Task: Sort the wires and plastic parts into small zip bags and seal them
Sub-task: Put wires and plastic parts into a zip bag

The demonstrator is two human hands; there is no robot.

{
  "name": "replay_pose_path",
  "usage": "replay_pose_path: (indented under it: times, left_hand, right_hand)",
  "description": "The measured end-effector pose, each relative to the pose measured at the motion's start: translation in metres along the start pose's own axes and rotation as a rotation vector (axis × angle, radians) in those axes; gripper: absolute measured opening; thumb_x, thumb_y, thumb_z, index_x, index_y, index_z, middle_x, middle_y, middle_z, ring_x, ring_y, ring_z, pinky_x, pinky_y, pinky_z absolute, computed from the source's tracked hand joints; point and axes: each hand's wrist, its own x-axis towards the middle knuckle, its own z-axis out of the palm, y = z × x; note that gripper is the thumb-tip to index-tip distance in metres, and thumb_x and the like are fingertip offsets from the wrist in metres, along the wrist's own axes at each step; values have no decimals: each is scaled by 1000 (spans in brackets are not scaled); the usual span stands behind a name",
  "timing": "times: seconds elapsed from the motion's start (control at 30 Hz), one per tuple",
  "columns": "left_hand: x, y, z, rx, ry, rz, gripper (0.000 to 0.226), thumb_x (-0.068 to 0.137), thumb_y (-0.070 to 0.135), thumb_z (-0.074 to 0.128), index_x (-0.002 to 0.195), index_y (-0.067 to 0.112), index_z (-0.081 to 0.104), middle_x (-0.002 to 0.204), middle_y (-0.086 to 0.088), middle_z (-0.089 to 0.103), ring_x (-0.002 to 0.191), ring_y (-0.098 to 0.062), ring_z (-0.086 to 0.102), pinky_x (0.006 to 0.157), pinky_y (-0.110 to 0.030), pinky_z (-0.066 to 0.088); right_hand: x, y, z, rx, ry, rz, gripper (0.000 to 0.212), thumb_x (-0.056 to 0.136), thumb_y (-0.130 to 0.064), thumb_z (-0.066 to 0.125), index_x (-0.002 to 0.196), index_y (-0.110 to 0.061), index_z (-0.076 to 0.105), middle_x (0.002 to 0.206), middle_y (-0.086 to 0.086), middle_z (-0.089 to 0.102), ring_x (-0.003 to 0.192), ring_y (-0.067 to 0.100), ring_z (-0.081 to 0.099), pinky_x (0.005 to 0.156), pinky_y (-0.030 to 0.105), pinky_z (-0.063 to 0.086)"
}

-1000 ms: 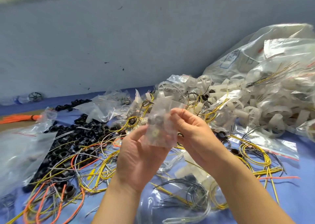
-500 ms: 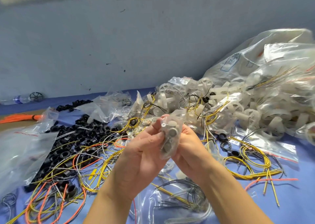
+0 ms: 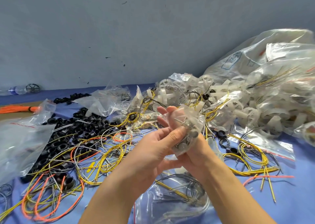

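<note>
- My left hand (image 3: 150, 152) pinches the small zip bag (image 3: 188, 135), with the thumb pressed on its front.
- My right hand (image 3: 199, 149) supports the bag from behind, fingers straight.
- Bag position: held above the loose wires (image 3: 109, 157) on the blue table (image 3: 289, 198).

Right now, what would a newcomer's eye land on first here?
First, the left hand and right hand at centre, holding a small clear bag of parts between them. Next, the heap of white plastic parts in bags piled at right, then the black rings and tangled yellow and orange wires spread over the blue table at left.
</note>
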Motion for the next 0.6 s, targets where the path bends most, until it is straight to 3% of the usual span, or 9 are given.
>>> replay_pose_path:
  times: [0.07,0.17,0.27,0.37,0.5,0.6]
  left_hand:
    - [0,-3,-1,-60,-21,-45,39,81,35,70,108,7,69,99,-7,68,87,-14,62,71,-31,56]
    - [-2,-5,-5,-157,-44,-71,45,80,32,75,113,4,68,100,-11,65,87,-19,59,79,-35,56]
    - [-1,0,-13,-157,37,51,46,78,21,77,116,-1,65,99,-10,71,76,-13,65,63,-28,57]
    - [1,5,-28,75,271,207,44,68,21,75,109,7,65,94,-9,72,69,-12,65,57,-27,55]
    - [-2,3,-37,174,318,305,46,66,27,77,108,15,64,92,-7,73,71,-15,62,62,-28,51]
    - [-6,3,-37,234,281,344,40,66,38,79,102,28,69,86,-1,74,69,-13,59,60,-21,49]
  right_hand:
    - [-1,2,-2,14,37,8,48,67,-35,62,109,-12,68,122,10,67,109,18,63,82,38,51]
    - [1,3,-1,-2,70,-1,27,84,-20,58,107,-19,72,101,5,71,87,12,66,69,22,54]
    - [9,1,-6,-47,204,-62,22,99,-15,50,115,-17,65,106,8,71,87,19,66,73,31,54]
    - [12,-6,-14,-180,299,-176,16,97,-34,52,100,-21,61,106,4,69,85,17,67,73,30,56]
    - [5,-8,-16,-718,63,-309,20,90,-48,64,96,-30,64,102,-6,70,93,7,67,76,19,53]
    - [4,-2,-15,-850,12,-257,25,84,-52,67,102,-35,62,106,-13,67,96,4,67,74,19,54]
